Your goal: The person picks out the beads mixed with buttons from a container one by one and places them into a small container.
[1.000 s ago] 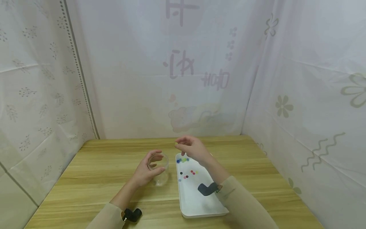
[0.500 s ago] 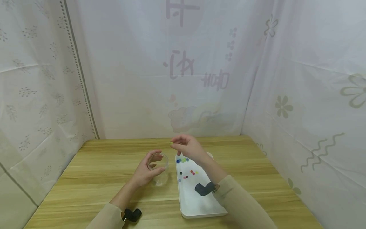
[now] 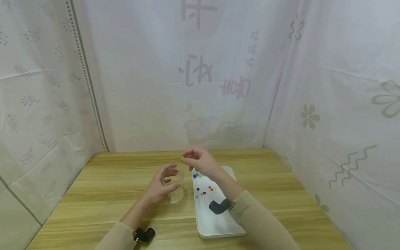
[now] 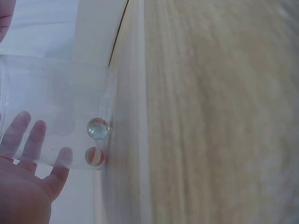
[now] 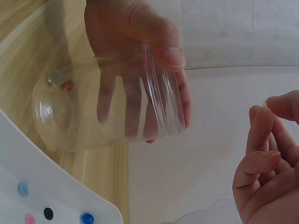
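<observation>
My left hand (image 3: 157,187) holds a clear plastic jar (image 3: 176,195) around its upper part, thumb on the near side. The jar stands upright on the table with its mouth uncovered. Two glass marbles (image 4: 97,129) with reddish streaks lie at its bottom in the left wrist view. My right hand (image 3: 201,162) is raised behind and right of the jar mouth. Its thumb and fingertip pinch a small yellow-green piece (image 3: 182,158); the fingers hide most of it, so marble or button cannot be told.
A white tray (image 3: 218,224) lies right of the jar, partly under my right forearm. Several coloured buttons (image 3: 209,187) are scattered in it. A blue marble (image 5: 87,218) sits near its far left corner among small green and blue pieces. Cloth curtains surround the wooden table (image 3: 125,173).
My right hand has moved left towards the jar with the yellow-green piece pinched in it. The left hand and the jar have stayed in place.
</observation>
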A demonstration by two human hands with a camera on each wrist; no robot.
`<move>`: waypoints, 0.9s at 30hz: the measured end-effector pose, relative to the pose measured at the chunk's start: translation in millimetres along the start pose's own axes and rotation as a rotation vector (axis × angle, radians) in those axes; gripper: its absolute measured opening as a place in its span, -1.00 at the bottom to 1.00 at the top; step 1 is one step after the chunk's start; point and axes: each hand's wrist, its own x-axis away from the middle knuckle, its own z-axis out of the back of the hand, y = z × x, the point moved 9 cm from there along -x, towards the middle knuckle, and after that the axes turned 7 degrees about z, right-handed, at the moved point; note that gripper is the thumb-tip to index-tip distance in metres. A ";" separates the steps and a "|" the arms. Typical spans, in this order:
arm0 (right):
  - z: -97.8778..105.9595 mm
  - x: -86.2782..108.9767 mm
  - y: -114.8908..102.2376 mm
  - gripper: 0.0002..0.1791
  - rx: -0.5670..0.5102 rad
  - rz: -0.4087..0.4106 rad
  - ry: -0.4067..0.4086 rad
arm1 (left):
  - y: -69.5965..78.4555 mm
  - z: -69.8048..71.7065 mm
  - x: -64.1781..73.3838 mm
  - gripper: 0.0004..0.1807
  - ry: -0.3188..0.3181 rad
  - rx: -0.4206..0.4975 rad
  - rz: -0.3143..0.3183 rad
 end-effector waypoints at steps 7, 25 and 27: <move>-8.2 -2.8 3.1 -0.68 0.016 0.002 -0.017 | 1.8 -1.3 -0.2 -0.24 -0.008 0.003 0.001; -33.6 -1.6 12.9 -0.76 0.010 0.005 -0.069 | -0.9 0.2 1.8 -0.23 -0.002 -0.001 0.031; -35.6 -1.2 13.5 -0.77 0.019 0.007 -0.073 | -0.5 0.4 2.4 -0.23 -0.002 -0.009 0.030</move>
